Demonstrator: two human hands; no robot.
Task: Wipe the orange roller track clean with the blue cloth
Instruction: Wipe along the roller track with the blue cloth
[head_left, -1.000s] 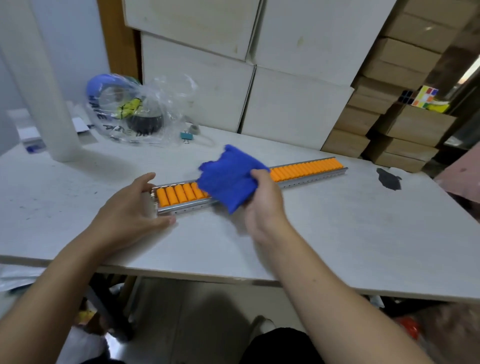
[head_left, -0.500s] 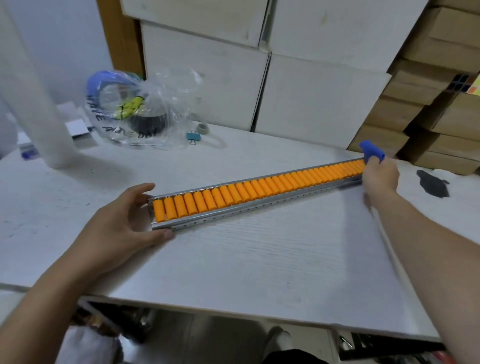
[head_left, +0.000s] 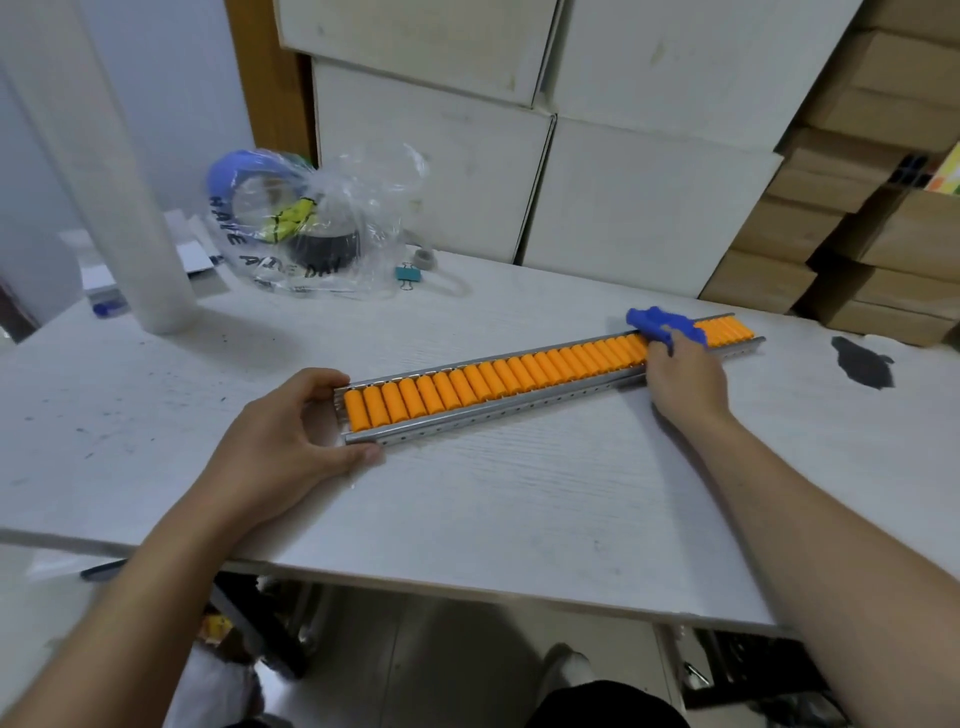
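The orange roller track lies slanted across the white table, its metal rails running from near left to far right. My left hand clasps the track's near left end, thumb and fingers on either rail. My right hand presses the bunched blue cloth onto the rollers near the far right end. Most of the cloth is hidden under my fingers. A few rollers show beyond the cloth.
A clear plastic bag with tape rolls sits at the back left, a teal binder clip beside it. A white roll stands at far left. White boxes and brown cartons line the back. A dark stain marks the table's right.
My right hand swept the cloth from near the left end to the far right end, then came back slightly leftward. The left hand kept its hold on the near end.
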